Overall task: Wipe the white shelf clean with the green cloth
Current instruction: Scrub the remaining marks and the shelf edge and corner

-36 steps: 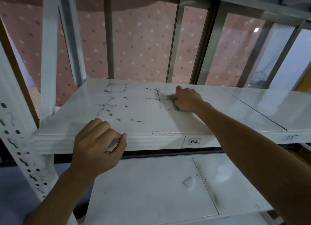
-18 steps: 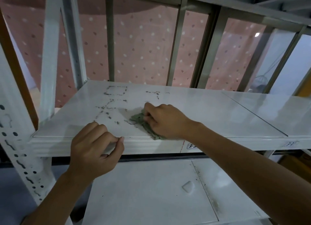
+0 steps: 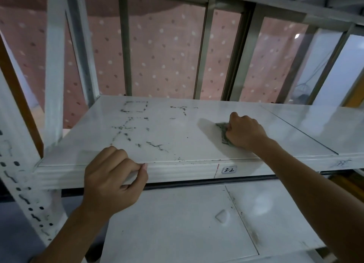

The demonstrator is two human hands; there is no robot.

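The white shelf (image 3: 177,136) spans the middle of the view, with black dirt marks (image 3: 128,127) across its left and centre. My right hand (image 3: 245,131) presses the crumpled green cloth (image 3: 223,133) flat on the shelf, right of centre; only the cloth's left edge shows past my fingers. My left hand (image 3: 112,181) grips the shelf's front lip at the left, thumb on the front face.
A perforated white upright (image 3: 21,186) stands at the left. A lower white shelf (image 3: 177,223) lies under my arms. A label reading 3-2 (image 3: 228,169) sits on the front lip. Window bars and a dotted pink curtain (image 3: 161,52) close the back.
My right hand swept the cloth from the back centre forward and left to the front edge, then right to its present spot. Marks near the centre are gone. My left hand stayed put.
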